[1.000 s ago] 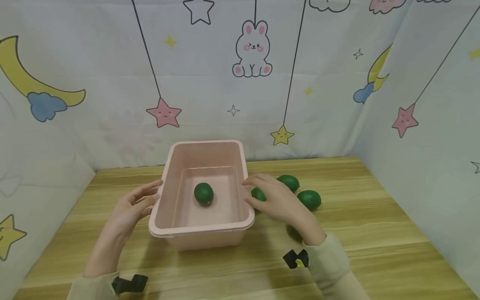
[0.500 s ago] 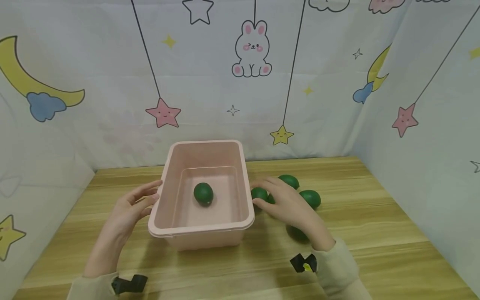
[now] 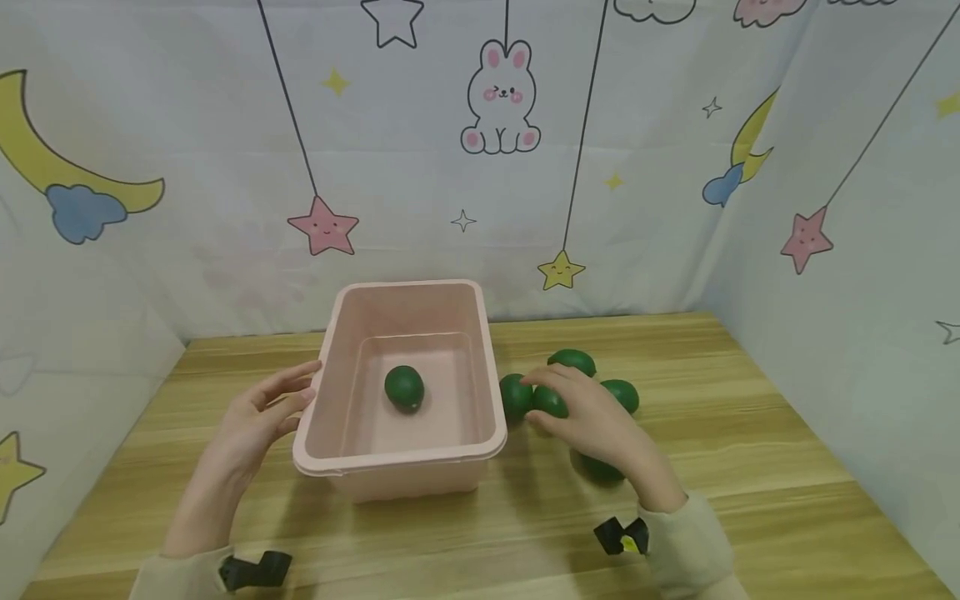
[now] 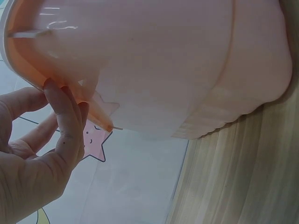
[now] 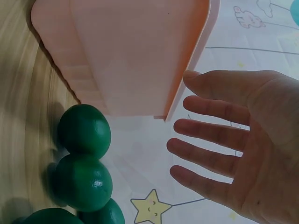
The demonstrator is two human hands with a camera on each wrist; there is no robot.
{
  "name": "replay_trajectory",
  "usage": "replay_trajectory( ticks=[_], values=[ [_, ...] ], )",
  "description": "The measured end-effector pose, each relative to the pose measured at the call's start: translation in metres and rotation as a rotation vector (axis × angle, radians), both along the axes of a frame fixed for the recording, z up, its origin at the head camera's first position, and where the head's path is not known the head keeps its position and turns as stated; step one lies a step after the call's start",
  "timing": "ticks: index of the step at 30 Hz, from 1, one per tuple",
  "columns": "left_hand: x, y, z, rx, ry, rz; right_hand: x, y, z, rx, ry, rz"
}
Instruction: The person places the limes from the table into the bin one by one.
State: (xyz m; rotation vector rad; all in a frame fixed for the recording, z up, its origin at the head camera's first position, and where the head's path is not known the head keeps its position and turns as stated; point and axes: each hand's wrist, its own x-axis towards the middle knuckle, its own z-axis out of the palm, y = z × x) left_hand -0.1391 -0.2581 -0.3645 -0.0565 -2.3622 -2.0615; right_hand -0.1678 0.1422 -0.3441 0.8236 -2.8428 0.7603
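Note:
A pink plastic bin (image 3: 420,457) stands on the table with one green lime (image 3: 404,388) lying on its floor. My left hand (image 3: 258,417) holds the bin's left rim; in the left wrist view its bent fingertips (image 4: 65,93) lie against the rim's underside. My right hand (image 3: 581,408) hovers above several other limes, to the right of the bin, and holds nothing. Two of these, a near lime (image 3: 516,398) and its neighbour (image 3: 551,402), show by its fingertips. From the right wrist, its fingers look spread and fairly straight, apart from the limes (image 5: 85,131).
More limes lie farther right: one at the back (image 3: 572,360), one to the right (image 3: 622,395) and one partly under my forearm (image 3: 597,467). The wooden table (image 3: 420,550) meets a patterned white cloth (image 3: 420,208) behind and at the sides.
My right hand has drawn away from the bin's right rim, moving right to above the limes. The left hand stays at the left rim, and the bin keeps its place.

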Motion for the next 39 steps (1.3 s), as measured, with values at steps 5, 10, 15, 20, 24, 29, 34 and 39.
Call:
replay_trajectory(
  ticks=[5,10,15,20,24,29,34,39],
  values=[
    [0.000,0.000,0.001,-0.014,0.008,0.000,0.000,0.004,-0.004,-0.004,-0.008,-0.018],
    [0.000,-0.001,0.001,-0.023,0.001,0.004,0.001,0.008,-0.008,0.001,-0.018,-0.029],
    [-0.001,-0.001,0.000,-0.001,0.000,0.004,0.000,0.013,-0.013,-0.006,-0.028,-0.037],
    [-0.001,-0.001,0.000,-0.006,0.000,0.000,0.001,0.018,-0.015,0.000,-0.024,-0.045],
    [0.000,-0.001,0.000,-0.010,-0.003,0.005,0.003,0.022,-0.018,0.010,-0.012,-0.049],
    [0.000,0.000,0.000,0.011,0.004,0.001,0.005,0.029,-0.023,0.020,-0.009,-0.052],
    [0.000,0.000,-0.001,0.023,0.018,-0.012,0.007,0.035,-0.028,0.048,-0.020,-0.058],
    [0.000,0.000,-0.001,0.031,0.025,-0.015,0.008,0.042,-0.033,0.064,-0.049,-0.063]
  ],
)
